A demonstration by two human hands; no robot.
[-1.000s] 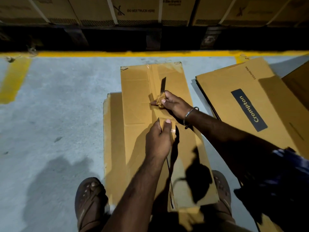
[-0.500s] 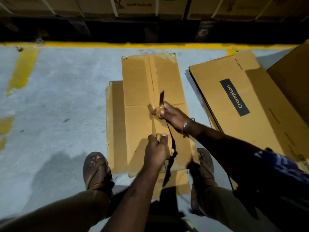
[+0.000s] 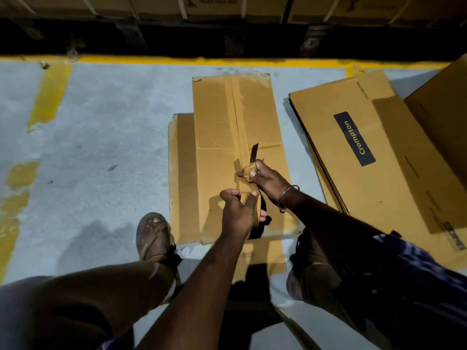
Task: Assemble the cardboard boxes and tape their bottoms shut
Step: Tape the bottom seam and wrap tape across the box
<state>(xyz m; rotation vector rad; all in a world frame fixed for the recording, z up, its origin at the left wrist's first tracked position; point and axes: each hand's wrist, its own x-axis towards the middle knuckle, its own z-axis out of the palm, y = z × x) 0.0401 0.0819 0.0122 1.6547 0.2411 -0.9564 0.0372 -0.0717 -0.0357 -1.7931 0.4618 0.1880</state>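
1. Currently the taping step is in hand. A long brown cardboard box [image 3: 222, 137] lies on the grey concrete floor [image 3: 101, 152] between the person's feet, resting partly on a flattened brown cardboard sheet [image 3: 180, 178]. A strip of brown packing tape [image 3: 238, 114] runs down its centre seam.
2. Right hand [image 3: 269, 180]: fingers curled round a narrow dark blade-like tool [image 3: 253, 153] and a crumpled bit of tape, at the near end of the taped seam.
3. Left hand [image 3: 238, 210]: thumb and fingers pinch a stretch of tape just nearer the body. I cannot tell whether a roll is held under it.
4. Hands sit close together, not touching, with tape stretched between them.
5. Judgement: the run along the seam looks nearly done; the next move likely calls for cutting the tape at the blade while the left hand keeps it taut, then pressing the free end flat.
6. Writing: "Crompton" in pale letters on a dark label on the stack of flattened brown cartons [image 3: 353, 140] to the right. Small print near that stack's top edge is too small to read.
7. Printed text on the strapped brown cartons along the far wall [image 3: 217, 3] is blurred; not legible.
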